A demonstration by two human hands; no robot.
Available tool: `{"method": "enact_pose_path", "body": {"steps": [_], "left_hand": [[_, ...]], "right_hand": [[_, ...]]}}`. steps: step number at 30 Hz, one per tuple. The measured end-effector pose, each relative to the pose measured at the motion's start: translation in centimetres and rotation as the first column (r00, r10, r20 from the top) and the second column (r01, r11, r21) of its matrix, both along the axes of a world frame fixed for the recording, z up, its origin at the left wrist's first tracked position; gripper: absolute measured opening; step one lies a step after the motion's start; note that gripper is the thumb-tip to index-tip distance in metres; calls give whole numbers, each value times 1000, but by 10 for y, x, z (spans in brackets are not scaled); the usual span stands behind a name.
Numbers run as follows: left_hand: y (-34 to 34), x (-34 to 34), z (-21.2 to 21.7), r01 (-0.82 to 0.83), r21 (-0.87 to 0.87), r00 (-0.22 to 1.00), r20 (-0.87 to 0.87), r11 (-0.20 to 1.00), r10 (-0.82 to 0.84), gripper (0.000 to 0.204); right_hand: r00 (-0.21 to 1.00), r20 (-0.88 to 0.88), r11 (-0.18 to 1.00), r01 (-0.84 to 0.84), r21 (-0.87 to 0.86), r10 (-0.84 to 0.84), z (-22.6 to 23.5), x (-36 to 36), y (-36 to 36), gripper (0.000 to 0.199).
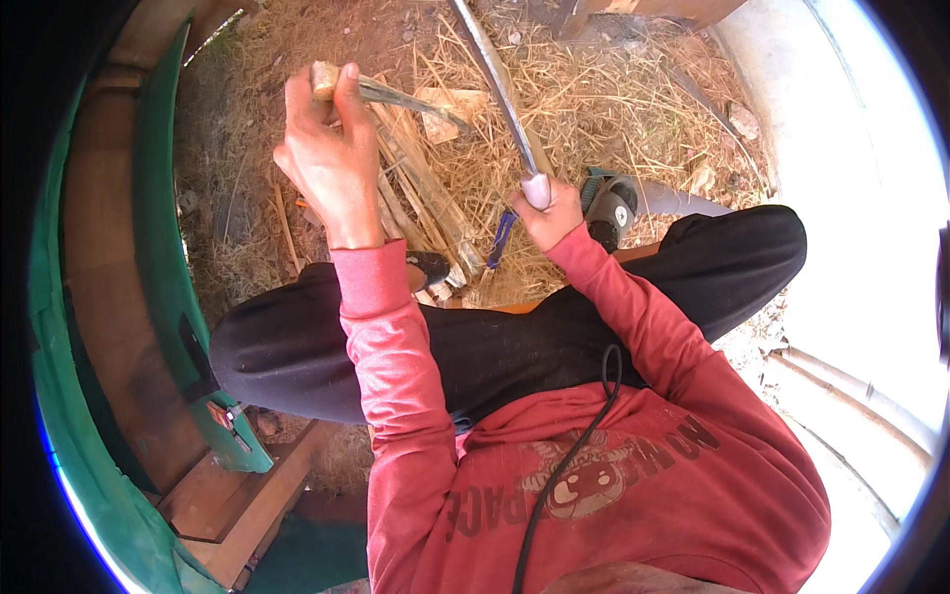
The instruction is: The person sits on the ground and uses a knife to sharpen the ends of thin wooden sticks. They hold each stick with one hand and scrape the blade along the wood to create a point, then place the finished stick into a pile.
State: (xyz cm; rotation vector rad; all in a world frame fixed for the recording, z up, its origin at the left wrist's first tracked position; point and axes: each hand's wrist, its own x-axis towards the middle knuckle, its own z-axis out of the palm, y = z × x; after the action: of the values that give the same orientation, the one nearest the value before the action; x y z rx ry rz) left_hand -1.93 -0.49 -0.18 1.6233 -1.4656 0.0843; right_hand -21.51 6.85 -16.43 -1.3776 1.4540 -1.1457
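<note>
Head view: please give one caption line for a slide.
Left hand grips a split bamboo strip; right hand holds a long curved blade.

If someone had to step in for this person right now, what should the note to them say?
Left hand: closed on a split bamboo stick, held up over the ground.
Right hand: gripping the handle of a long curved blade, which points away from the body.
A heap of split strips and straw shavings lies below; a power tool sits by the right knee.
Done: many strips already cut. Left: the stick in hand.
</note>
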Motion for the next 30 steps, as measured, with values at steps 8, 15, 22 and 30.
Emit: {"method": "enact_pose_path", "body": {"steps": [8, 15, 22, 30], "left_hand": [[1, 2, -1, -6, -10, 999, -31, 1000, 6, 23], [3, -10, -3, -79, -86, 996, -44, 993, 76, 21], [4, -4, -3, -135, 9, 987, -89, 991, 135, 36], [9, -4, -10, -170, -94, 984, -62, 981, 165, 35]], "right_hand": [[788, -522, 861, -21, 508, 327, -65, -13, 4, 26], [991, -78, 973, -91, 210, 110, -7, 2, 1, 23], [893, -385, 948, -117, 297, 231, -55, 9, 8, 25], [968, -198, 987, -143, 79, 156, -7, 13, 15, 17]]}}
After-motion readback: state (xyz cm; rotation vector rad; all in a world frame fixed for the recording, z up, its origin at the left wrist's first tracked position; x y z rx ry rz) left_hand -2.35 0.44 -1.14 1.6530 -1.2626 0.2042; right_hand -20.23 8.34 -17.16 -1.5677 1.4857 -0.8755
